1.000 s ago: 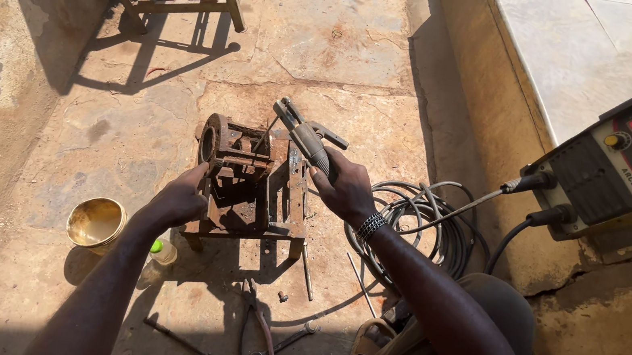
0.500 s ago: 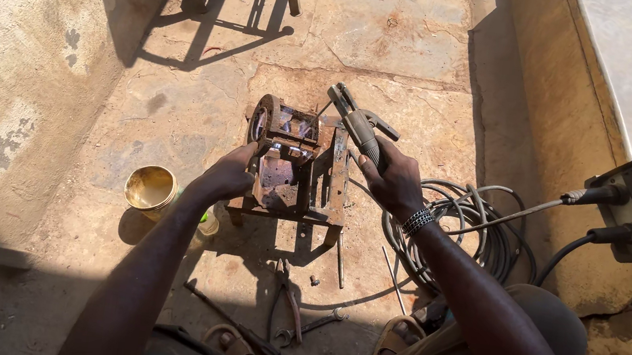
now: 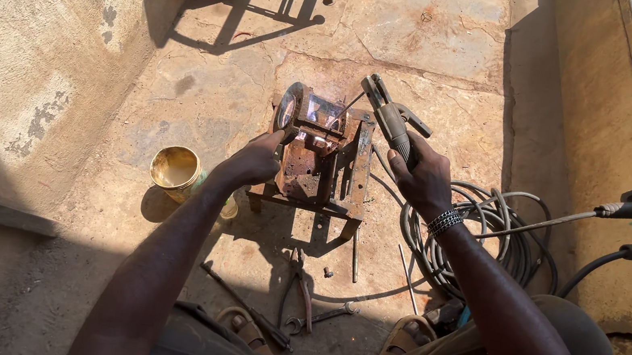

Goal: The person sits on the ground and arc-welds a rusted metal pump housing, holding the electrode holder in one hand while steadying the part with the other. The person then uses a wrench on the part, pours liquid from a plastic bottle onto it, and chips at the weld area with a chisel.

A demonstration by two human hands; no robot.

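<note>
On the concrete floor [image 3: 67,31], at the left, a round yellow tin [image 3: 176,168] stands open, its label unreadable. The left hand [image 3: 255,161] now steadies the rusty metal frame [image 3: 320,158], fingers closed on its edge. A bright glow has appeared at the rod tip since half a second ago: welding is underway. The right hand [image 3: 424,175] grips the electrode holder [image 3: 390,118] beside the coiled cable [image 3: 488,233].

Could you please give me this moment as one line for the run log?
right hand: holds electrode holder, rod tip at rusty metal piece | left hand: steadies piece | nearby: tin can, coiled cable, pliers
</note>
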